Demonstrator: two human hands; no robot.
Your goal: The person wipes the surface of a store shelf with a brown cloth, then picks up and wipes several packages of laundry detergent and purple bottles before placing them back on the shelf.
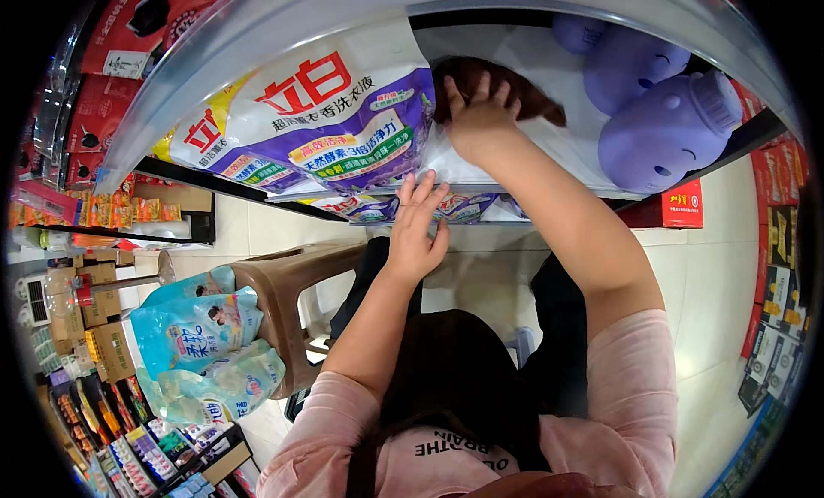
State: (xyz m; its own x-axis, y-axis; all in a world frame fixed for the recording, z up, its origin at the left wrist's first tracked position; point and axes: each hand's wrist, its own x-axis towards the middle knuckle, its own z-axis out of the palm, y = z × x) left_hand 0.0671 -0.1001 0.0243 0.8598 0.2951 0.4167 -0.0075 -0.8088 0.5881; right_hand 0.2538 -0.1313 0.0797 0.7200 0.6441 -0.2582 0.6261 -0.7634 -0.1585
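Observation:
My right hand [483,115] lies with spread fingers on a dark brown cloth [531,99] on a white shelf [573,154]. My left hand [417,231] rests its fingertips at the shelf's front edge, below a large white and purple laundry detergent pouch [360,112]. Another such pouch [206,141] stands partly behind it at the left. To the right of the cloth are several round purple bottles with faces; the nearest purple bottle [663,138] has a ribbed cap. More pouches [467,205] show on a level below my left hand.
A brown plastic stool [270,318] at the left bears blue and green detergent pouches [199,331]. Displays of small packets [122,208] and cardboard boxes [109,350] stand beyond it. A red box [682,203] is under the shelf's right end. Stacked packages [782,292] line the far right.

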